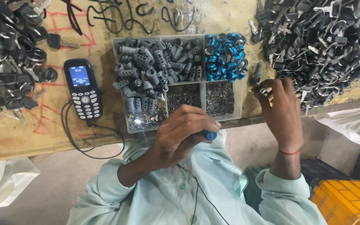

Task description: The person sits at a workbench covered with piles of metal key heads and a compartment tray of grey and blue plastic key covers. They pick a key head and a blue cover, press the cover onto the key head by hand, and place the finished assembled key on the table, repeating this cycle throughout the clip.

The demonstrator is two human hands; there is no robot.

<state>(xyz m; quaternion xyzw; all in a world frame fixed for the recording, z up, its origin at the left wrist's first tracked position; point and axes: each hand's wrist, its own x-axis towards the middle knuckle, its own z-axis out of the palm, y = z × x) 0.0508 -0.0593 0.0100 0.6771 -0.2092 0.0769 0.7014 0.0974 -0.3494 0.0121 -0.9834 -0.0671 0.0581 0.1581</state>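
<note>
Left hand [180,133] fisted around blue-handled tool [208,135] just below compartment tray [119,83]; right hand [281,106] pinches small metal part [258,88] at tray's right edge, nearer key pile [321,46].

1. Counter [17,137]: worn yellowish wooden surface marked with red and black scribbled lines.
2. Floor [55,187]: plain grey concrete, visible below the counter edge.
3. Crate [346,202]: yellow plastic, at lower right, beside a dark green crate [253,191].
4. Lighting: even and diffuse.
</note>
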